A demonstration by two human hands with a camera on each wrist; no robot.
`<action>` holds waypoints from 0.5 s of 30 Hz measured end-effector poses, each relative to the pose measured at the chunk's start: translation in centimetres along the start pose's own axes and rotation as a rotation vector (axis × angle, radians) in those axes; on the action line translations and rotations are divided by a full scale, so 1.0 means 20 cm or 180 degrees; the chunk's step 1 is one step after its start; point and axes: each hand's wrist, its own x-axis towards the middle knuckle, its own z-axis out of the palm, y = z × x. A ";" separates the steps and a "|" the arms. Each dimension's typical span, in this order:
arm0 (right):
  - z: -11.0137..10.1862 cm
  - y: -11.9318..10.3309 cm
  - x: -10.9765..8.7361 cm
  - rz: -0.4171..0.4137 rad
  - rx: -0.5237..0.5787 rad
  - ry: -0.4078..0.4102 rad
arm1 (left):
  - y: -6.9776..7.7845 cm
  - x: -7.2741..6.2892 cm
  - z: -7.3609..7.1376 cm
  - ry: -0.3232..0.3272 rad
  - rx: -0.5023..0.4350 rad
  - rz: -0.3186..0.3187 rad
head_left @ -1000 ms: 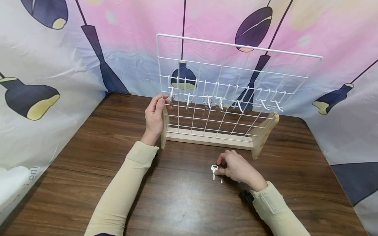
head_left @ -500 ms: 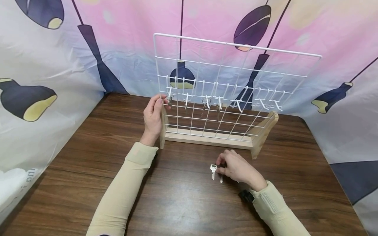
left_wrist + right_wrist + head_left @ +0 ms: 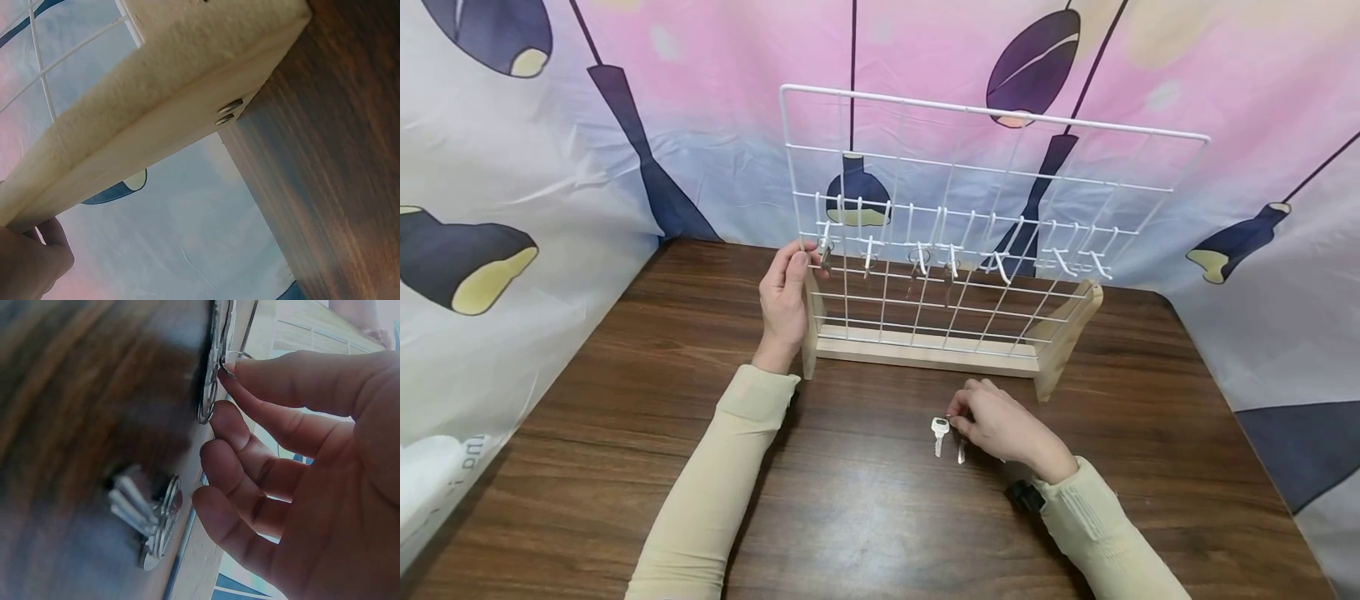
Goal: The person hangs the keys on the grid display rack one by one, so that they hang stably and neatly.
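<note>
A white wire grid rack (image 3: 1000, 112) stands on a wooden base (image 3: 925, 350), with several hooks across its front. Small keys on rings hang from the left hooks, among them a bunch (image 3: 825, 252) at the far left. My left hand (image 3: 784, 308) grips the rack's left edge, and the left wrist view has those fingers at the wooden side piece (image 3: 125, 137). Low over the table, my right hand (image 3: 1003, 425) pinches a key ring (image 3: 206, 409) between thumb and forefinger. A silver key (image 3: 939, 435) lies by its fingertips. Another ring of keys (image 3: 162, 519) lies below the curled fingers.
The dark wooden table (image 3: 850, 517) carries the rack near its back edge. Behind it hangs a printed cloth (image 3: 737, 125) in pink and blue. The right wooden leg (image 3: 1067, 342) stands just beyond my right hand. Bare white hooks (image 3: 1060, 262) are at the rack's right.
The head view has shifted a little, so the rack appears slightly further left. My right thumb and forefinger have drawn closer together at the key ring. My left hand keeps its hold.
</note>
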 end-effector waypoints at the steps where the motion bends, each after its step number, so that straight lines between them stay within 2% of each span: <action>1: 0.00 0.00 0.00 -0.0015 -0.0008 0.0012 | 0.00 0.00 0.00 0.0005 0.0005 0.0002; 6: 0.00 0.00 0.01 -0.0078 0.0055 0.0104 | 0.00 0.00 0.00 0.0006 0.0036 0.0017; 15: -0.03 -0.02 0.03 -0.0152 0.0564 0.0326 | -0.01 0.00 0.00 -0.0003 -0.0005 0.0014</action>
